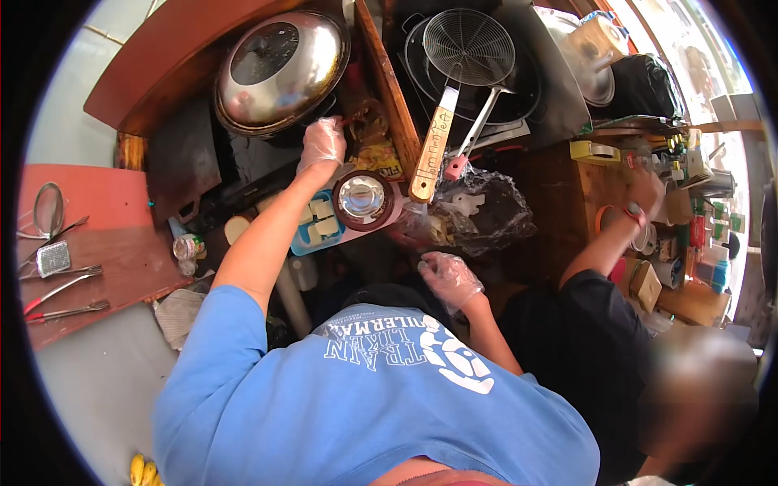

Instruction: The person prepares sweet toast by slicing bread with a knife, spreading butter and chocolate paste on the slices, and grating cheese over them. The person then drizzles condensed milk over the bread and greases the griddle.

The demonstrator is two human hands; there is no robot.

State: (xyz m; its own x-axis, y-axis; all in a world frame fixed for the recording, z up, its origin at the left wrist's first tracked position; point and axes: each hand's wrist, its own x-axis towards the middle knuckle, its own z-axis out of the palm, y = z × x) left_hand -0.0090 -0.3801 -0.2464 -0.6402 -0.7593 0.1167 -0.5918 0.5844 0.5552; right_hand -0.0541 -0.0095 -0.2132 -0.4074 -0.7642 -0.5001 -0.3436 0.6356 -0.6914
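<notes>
My left hand (324, 144), in a clear plastic glove, is closed beside the lidded wok (284, 73), near its lower right rim. What its fingers hold, if anything, I cannot make out. A yellow packet (379, 155) lies just right of it. Below stand a round dark container with a shiny metal centre (362, 201) and a blue tray with pale blocks (318, 224). My right hand (451, 279), also gloved, hovers close to my body with fingers loosely apart, holding nothing visible. Crumpled clear plastic bags (478, 215) lie above it.
A wire strainer (468, 49) with a wooden handle and a metal utensil (482, 121) rest across a second wok (531, 89). Tongs (69, 292) and a small grater (53, 257) lie on the red board at left. A co-worker's arm (604, 243) reaches toward the cluttered shelf at right.
</notes>
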